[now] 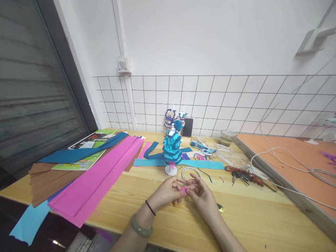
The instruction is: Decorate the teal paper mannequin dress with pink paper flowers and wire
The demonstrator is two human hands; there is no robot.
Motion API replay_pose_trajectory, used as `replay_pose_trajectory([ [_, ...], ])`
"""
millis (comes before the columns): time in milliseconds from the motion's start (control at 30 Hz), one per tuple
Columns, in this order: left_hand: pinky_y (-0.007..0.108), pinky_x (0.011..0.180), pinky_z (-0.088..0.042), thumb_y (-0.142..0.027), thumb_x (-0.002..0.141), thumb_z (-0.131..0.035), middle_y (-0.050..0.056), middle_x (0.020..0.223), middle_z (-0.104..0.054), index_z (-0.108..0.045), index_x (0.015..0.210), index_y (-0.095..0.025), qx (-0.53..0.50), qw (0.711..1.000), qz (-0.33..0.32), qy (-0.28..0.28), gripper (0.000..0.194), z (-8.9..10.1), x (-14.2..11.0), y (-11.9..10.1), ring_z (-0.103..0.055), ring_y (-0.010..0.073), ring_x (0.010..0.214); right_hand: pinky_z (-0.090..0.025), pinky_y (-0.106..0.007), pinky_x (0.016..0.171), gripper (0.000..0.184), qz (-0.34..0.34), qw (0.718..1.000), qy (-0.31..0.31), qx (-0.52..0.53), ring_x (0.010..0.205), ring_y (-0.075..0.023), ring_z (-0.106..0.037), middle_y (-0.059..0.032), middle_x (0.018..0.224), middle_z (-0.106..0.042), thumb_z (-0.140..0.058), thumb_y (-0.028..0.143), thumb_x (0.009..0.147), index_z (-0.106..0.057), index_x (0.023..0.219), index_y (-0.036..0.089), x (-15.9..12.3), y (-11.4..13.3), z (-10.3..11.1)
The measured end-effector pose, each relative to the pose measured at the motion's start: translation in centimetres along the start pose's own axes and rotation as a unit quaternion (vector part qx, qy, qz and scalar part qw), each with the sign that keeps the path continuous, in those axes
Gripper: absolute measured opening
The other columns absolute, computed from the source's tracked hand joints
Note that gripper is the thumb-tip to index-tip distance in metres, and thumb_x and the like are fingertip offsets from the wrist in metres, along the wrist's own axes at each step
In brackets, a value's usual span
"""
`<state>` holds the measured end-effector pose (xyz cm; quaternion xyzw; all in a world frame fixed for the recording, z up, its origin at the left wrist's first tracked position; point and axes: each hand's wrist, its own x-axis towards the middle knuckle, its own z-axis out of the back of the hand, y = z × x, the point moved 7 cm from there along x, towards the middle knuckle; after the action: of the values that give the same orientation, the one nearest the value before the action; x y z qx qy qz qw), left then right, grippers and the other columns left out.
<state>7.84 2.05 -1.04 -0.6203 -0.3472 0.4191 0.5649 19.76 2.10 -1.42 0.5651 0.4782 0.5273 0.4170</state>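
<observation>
Between my fingertips is a small pink paper piece (184, 190), low over the wooden table. My left hand (169, 191) pinches it from the left, with a black band and a green bangle on that wrist. From the other side, my right hand (198, 192) grips it between thumb and fingers. Just beyond my hands stands a small dress-form figure (172, 147) in a ruffled teal paper dress, on a round white base. A pink bit shows under its skirt. Behind my right hand lies a white ring (191, 172), partly covered by the fingers.
Pink paper (97, 175), brown sheets (52, 178) and a magazine (76, 166) cover the left side. A light-blue strip (204, 164) runs behind the figure. Keys (240, 176), cables and a glass jar (227, 138) are at right. A phone (187, 127) leans on the tiled wall.
</observation>
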Motion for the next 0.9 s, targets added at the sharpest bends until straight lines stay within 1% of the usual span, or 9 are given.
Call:
replay_pose_trajectory([
  [67,0.017,0.037,-0.037,-0.04,0.062,-0.068,-0.002,0.061,-0.053,-0.049,0.097,-0.015,0.008,1.0,-0.001,0.0,0.047,0.0,-0.1,0.0,-0.053,0.0093,0.046,-0.053,-0.035,0.065,0.057,0.009,1.0,0.002,0.001,0.064,-0.0153,-0.061,-0.0045,0.086,-0.054,-0.068,0.041,0.063,-0.045,0.111,0.018,0.0,0.2,-0.2],
  [133,0.017,0.038,-0.037,-0.04,0.063,-0.067,-0.002,0.062,-0.053,-0.049,0.098,-0.015,0.013,1.0,-0.003,-0.001,0.047,0.0,-0.1,0.0,-0.053,0.0091,0.047,-0.053,-0.035,0.065,0.056,0.018,1.0,0.002,-0.003,0.067,-0.0163,-0.061,-0.006,0.089,-0.053,-0.067,0.04,0.064,-0.045,0.111,0.018,0.0,0.2,-0.2],
  [267,0.017,0.039,-0.037,-0.034,0.063,-0.067,-0.003,0.06,-0.052,-0.052,0.097,-0.014,0.011,1.0,-0.005,-0.022,0.043,0.4,0.0,0.1,-0.051,0.0081,0.045,-0.051,-0.038,0.077,0.049,0.052,0.997,-0.014,-0.052,0.085,-0.0202,-0.061,-0.0112,0.098,-0.056,-0.06,0.038,0.072,-0.044,0.113,0.016,-0.4,0.3,0.3],
  [400,0.018,0.04,-0.035,-0.028,0.061,-0.066,-0.001,0.058,-0.056,-0.056,0.093,-0.012,0.02,0.994,0.007,-0.107,0.037,1.8,-0.2,0.4,-0.049,0.0082,0.044,-0.049,-0.039,0.082,0.039,0.09,0.983,-0.023,-0.159,0.092,-0.0214,-0.06,-0.0127,0.104,-0.059,-0.052,0.037,0.078,-0.049,0.111,0.017,-0.9,1.0,0.6],
  [533,0.019,0.043,-0.033,-0.033,0.064,-0.063,0.003,0.058,-0.059,-0.06,0.078,-0.011,0.053,0.983,-0.005,-0.176,0.026,3.7,-1.9,0.6,-0.048,0.0085,0.045,-0.049,-0.036,0.08,0.036,0.106,0.97,-0.025,-0.217,0.09,-0.0203,-0.059,-0.0115,0.101,-0.06,-0.047,0.037,0.081,-0.05,0.11,0.016,-1.2,1.4,0.6],
  [600,0.02,0.046,-0.033,-0.038,0.066,-0.06,0.004,0.057,-0.06,-0.061,0.068,-0.011,0.092,0.975,-0.026,-0.202,0.027,5.2,-3.3,0.5,-0.047,0.009,0.047,-0.049,-0.035,0.078,0.035,0.107,0.968,-0.024,-0.226,0.088,-0.0198,-0.059,-0.0117,0.101,-0.06,-0.045,0.037,0.083,-0.05,0.111,0.016,-1.3,1.4,0.6],
  [633,0.021,0.046,-0.033,-0.039,0.066,-0.06,0.004,0.057,-0.06,-0.062,0.067,-0.011,0.11,0.97,-0.031,-0.216,0.028,6.2,-4.1,0.5,-0.047,0.0097,0.048,-0.049,-0.034,0.078,0.035,0.107,0.967,-0.022,-0.231,0.088,-0.0196,-0.059,-0.012,0.101,-0.06,-0.044,0.037,0.083,-0.05,0.111,0.016,-1.4,1.4,0.6],
  [800,0.023,0.056,-0.037,-0.042,0.065,-0.058,0.004,0.062,-0.062,-0.063,0.067,-0.012,0.185,0.931,-0.023,-0.313,0.031,12.9,-8.6,0.4,-0.053,0.0142,0.059,-0.049,-0.033,0.076,0.038,0.106,0.963,-0.001,-0.25,0.086,-0.0191,-0.059,-0.0122,0.101,-0.06,-0.044,0.036,0.083,-0.049,0.113,0.014,-1.7,1.4,0.3],
  [900,0.024,0.059,-0.038,-0.045,0.063,-0.059,0.003,0.062,-0.063,-0.063,0.063,-0.013,0.233,0.901,-0.008,-0.366,0.032,16.2,-11.1,0.1,-0.054,0.0164,0.063,-0.049,-0.032,0.074,0.037,0.107,0.96,0.012,-0.257,0.082,-0.0188,-0.06,-0.0111,0.099,-0.061,-0.043,0.037,0.083,-0.051,0.112,0.016,-1.9,1.6,0.0],
])
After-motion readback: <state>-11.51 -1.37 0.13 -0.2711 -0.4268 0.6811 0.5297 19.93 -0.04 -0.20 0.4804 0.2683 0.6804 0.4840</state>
